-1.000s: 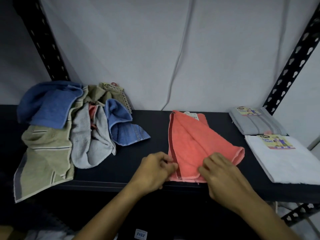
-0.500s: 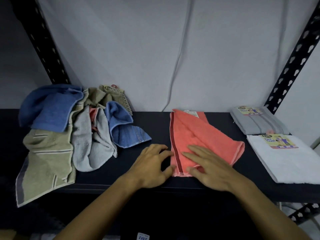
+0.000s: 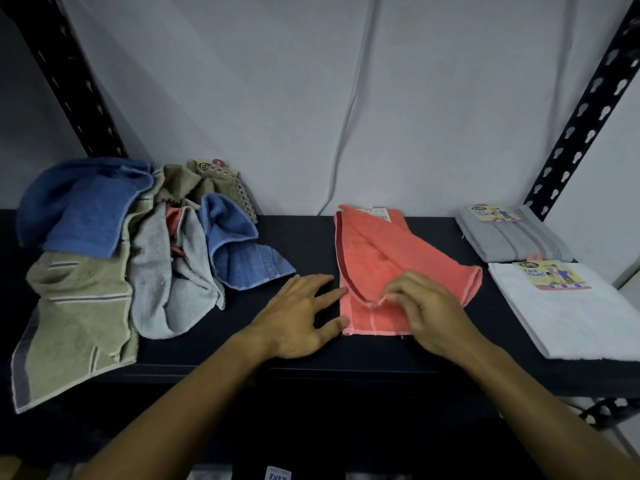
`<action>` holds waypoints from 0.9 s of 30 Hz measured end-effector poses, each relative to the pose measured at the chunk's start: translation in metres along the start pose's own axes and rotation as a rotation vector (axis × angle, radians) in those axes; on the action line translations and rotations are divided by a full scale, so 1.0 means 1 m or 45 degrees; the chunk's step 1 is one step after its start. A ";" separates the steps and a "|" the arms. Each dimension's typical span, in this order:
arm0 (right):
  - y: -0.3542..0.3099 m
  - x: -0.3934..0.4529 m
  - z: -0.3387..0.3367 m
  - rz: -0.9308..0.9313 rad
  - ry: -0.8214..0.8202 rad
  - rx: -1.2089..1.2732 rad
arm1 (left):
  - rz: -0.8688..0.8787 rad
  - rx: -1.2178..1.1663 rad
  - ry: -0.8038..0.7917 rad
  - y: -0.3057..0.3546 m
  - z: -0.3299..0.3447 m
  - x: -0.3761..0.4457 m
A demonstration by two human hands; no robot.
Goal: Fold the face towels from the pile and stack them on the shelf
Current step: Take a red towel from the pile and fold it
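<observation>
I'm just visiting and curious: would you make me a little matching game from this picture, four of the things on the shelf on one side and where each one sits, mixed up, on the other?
Things:
1. coral towel
2. white towel
3. grey folded towel
4. olive striped towel

Places:
A. far left, hanging over the front edge of the shelf
B. back right corner
C. middle, under the right hand
D. front right

Pairs: 1-C, 2-D, 3-B, 4-A

A coral face towel point(image 3: 377, 265) is laid on the black shelf point(image 3: 308, 233); its top layer's edge is apparently pinched by the right hand point(image 3: 429, 306), while the left hand point(image 3: 301, 317) is rested flat beside it.
</observation>
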State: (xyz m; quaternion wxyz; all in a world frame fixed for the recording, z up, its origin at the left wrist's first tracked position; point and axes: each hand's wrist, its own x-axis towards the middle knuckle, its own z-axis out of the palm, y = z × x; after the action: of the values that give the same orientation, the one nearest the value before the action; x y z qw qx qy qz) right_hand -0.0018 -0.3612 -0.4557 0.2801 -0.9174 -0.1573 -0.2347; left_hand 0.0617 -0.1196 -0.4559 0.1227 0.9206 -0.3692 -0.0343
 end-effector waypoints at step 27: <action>-0.015 -0.017 -0.009 -0.099 -0.182 -0.299 | 0.112 -0.032 0.152 0.025 0.005 -0.011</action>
State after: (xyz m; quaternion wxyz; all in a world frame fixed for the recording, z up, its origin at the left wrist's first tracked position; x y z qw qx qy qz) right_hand -0.0254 -0.3572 -0.4512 0.1495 -0.9515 -0.1837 -0.1963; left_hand 0.0361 -0.1302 -0.4550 0.1575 0.9023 -0.4007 0.0212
